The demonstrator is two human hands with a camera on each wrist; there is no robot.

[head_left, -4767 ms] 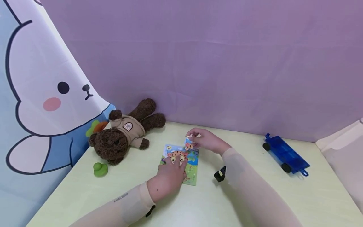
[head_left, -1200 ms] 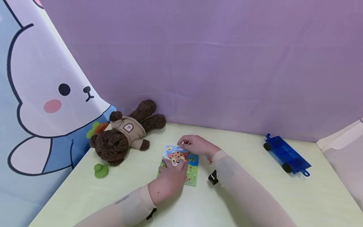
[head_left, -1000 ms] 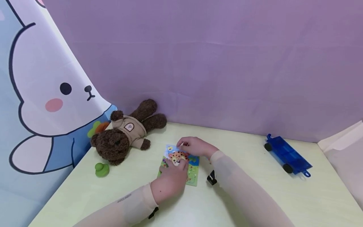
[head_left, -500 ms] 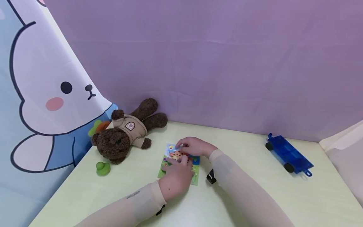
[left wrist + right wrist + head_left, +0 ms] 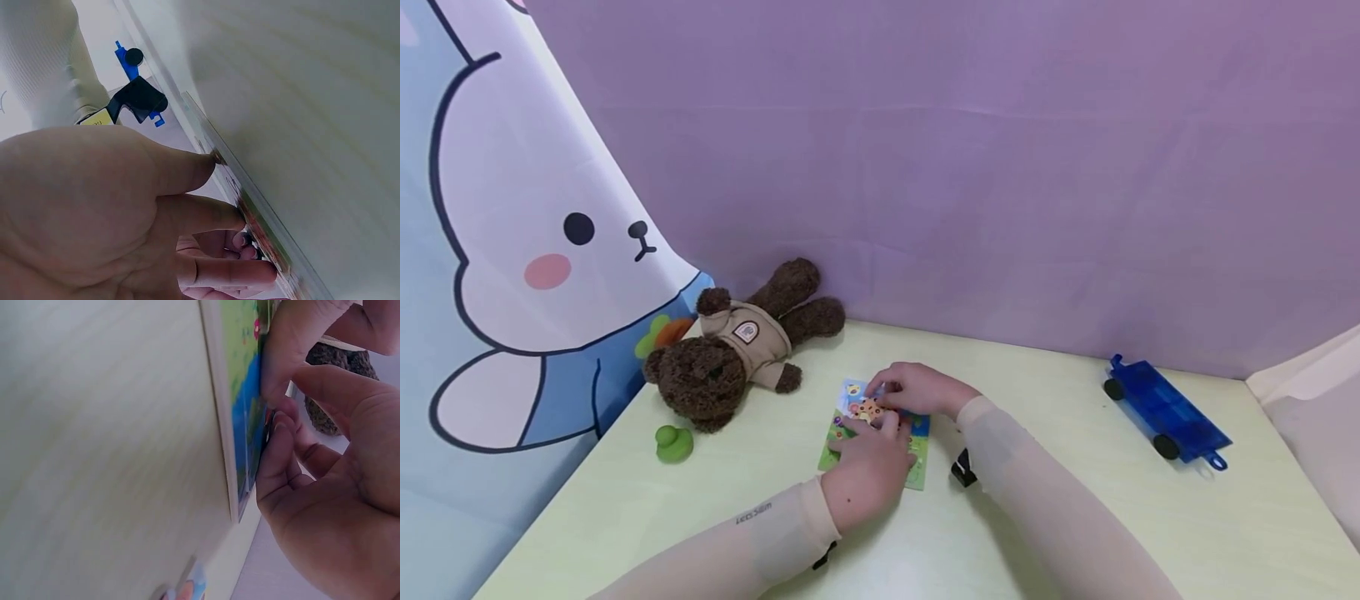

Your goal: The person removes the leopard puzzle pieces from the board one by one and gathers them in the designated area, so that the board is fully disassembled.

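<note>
I had the left grip (image 5: 868, 471) resting on the puzzle (image 5: 920, 457), fingers spread and pinching nothing. The right grip (image 5: 917, 387) was bent over the puzzle's upper part, thumb and fingers close together; I could not tell whether they held a piece. The puzzle lay flat on the surface (image 5: 1225, 533) under both. In the right wrist view I saw a blurred loose piece (image 5: 195, 584) apart from it. Farther left lay the bear (image 5: 741, 350), a green toy (image 5: 674, 445) near its head; well apart on the right stood the blue cart (image 5: 1168, 411).
</note>
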